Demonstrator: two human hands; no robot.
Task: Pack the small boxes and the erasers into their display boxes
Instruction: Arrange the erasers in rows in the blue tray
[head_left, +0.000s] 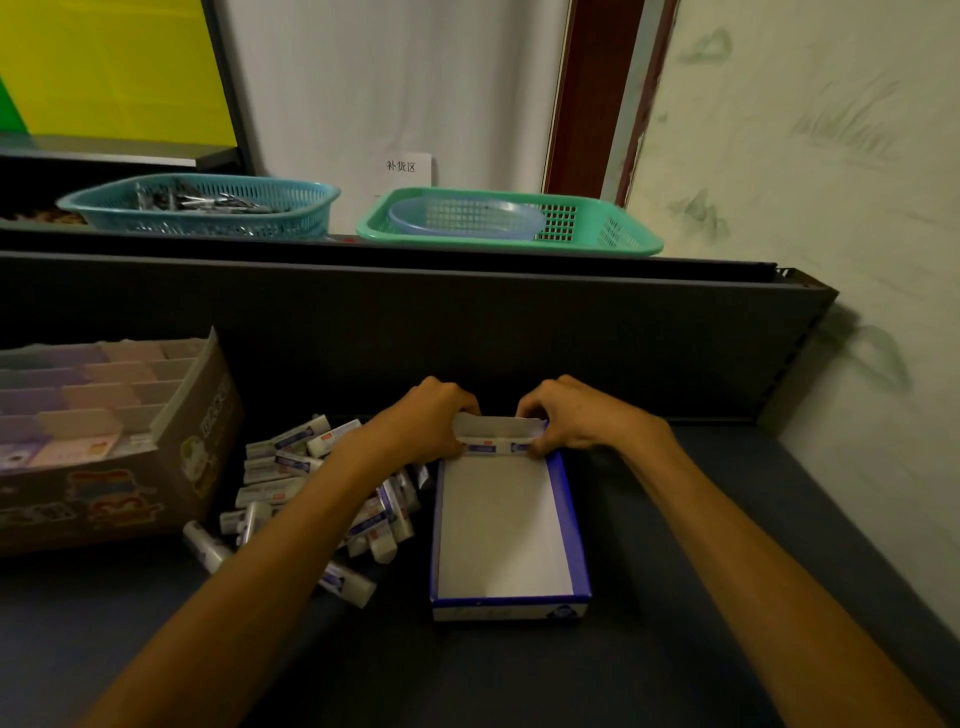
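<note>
Both hands (496, 423) pinching erasers (496, 446), rectangular cardboard display box (569, 525)

Fingertips of the left hand (426, 415) and right hand (566, 415) were hidden behind the blue display box (571, 519) flap. The forearm covered part of the eraser pile (291, 467). The picture's left edge cut off the cardboard box (104, 499). Eraser print was unreadable.

A green mesh basket (613, 228) holding a clear blue bowl (467, 218) sits on the upper shelf (727, 270), right of a teal basket (208, 208); a paper sign (402, 167) hangs behind.
</note>
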